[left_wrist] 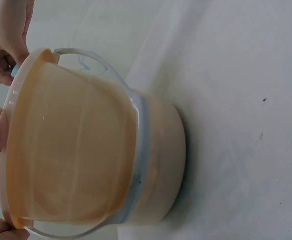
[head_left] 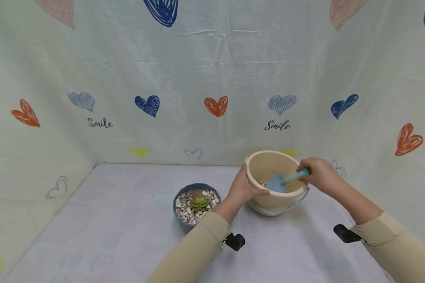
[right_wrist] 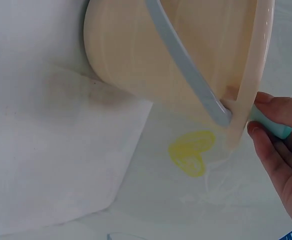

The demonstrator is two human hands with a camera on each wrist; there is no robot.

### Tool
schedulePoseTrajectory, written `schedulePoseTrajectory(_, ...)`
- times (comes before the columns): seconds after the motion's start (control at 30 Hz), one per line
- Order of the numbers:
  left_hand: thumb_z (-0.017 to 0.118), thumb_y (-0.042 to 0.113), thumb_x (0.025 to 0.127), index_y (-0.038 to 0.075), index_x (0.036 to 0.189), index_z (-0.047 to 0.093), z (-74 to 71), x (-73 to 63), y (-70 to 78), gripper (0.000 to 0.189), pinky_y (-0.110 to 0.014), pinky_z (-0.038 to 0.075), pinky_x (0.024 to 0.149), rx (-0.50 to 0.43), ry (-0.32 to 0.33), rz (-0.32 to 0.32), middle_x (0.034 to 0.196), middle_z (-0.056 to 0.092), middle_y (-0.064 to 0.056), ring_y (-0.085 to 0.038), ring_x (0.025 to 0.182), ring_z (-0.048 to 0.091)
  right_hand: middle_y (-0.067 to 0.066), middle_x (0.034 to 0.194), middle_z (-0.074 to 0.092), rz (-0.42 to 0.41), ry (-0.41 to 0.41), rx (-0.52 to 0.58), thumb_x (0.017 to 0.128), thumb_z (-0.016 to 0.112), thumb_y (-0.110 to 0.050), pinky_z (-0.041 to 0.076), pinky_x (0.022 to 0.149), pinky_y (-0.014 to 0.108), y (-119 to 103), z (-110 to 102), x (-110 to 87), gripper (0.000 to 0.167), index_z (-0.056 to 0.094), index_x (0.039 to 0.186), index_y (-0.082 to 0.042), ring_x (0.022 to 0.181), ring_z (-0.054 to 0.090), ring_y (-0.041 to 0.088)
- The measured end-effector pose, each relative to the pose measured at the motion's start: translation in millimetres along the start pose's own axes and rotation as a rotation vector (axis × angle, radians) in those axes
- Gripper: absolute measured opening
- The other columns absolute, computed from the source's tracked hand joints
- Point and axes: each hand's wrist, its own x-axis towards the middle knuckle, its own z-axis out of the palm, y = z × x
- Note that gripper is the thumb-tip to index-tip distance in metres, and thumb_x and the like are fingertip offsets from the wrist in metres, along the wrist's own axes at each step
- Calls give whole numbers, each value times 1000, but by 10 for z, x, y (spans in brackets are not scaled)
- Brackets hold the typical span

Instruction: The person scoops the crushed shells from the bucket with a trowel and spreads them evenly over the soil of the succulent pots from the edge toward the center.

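A cream bucket (head_left: 267, 202) with a pale grey handle (left_wrist: 142, 150) stands at the right of the table, its handle hanging down the near side. My left hand (head_left: 243, 188) grips the bucket's rim on the left, thumb along the front edge. In my right hand (head_left: 318, 173) is the light blue handle of a small trowel (head_left: 277, 183), pinched between thumb and fingers over the right rim. The trowel's blade sits inside the bucket, beside a few pale pebbles (head_left: 260, 183). The right wrist view shows the trowel's grip end (right_wrist: 272, 123); its blade is hidden there.
Left of the bucket, close to my left forearm, stands a blue-grey pot (head_left: 182, 225) with a green succulent (head_left: 200, 203) among white pebbles. A pale cloth covers the table (head_left: 102, 220). Behind it hangs a curtain (head_left: 184, 78) printed with hearts.
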Motion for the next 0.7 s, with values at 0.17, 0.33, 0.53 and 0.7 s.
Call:
schedulePoseTrajectory(0.17, 95, 13, 60, 9, 156, 20, -7, -1, -7, 122, -42, 27, 113, -3, 5, -14, 155, 31, -11, -29, 140, 32, 3, 79, 61, -38, -34, 3, 75, 79, 5, 49, 58, 30, -46, 0, -47, 17, 69, 87, -3, 72, 52, 21)
schedulePoseTrajectory(0.33, 95, 13, 60, 10, 156, 20, -3, 2, -15, 123, -42, 28, 112, -2, 5, -22, 155, 32, -11, -29, 139, 33, 2, 79, 60, -57, -48, 47, 75, 80, 4, 49, 57, 26, -135, 45, -114, 19, 69, 88, -5, 73, 51, 21)
schedulePoseTrajectory(0.53, 95, 12, 60, 11, 156, 22, 6, 3, -23, 121, -41, 30, 112, -7, 7, 4, 154, 33, -10, -28, 138, 35, 2, 77, 59, -43, -5, 111, 75, 80, 3, 48, 56, 24, -200, 144, -145, 18, 69, 87, -5, 71, 51, 21)
schedulePoseTrajectory(0.7, 95, 12, 60, 12, 156, 23, 15, 2, -24, 120, -41, 31, 111, -24, 5, 12, 154, 35, -8, -27, 137, 36, 6, 83, 62, 10, 31, 171, 80, 78, -1, 51, 59, 24, -173, 200, -173, 17, 69, 93, -2, 75, 52, 23)
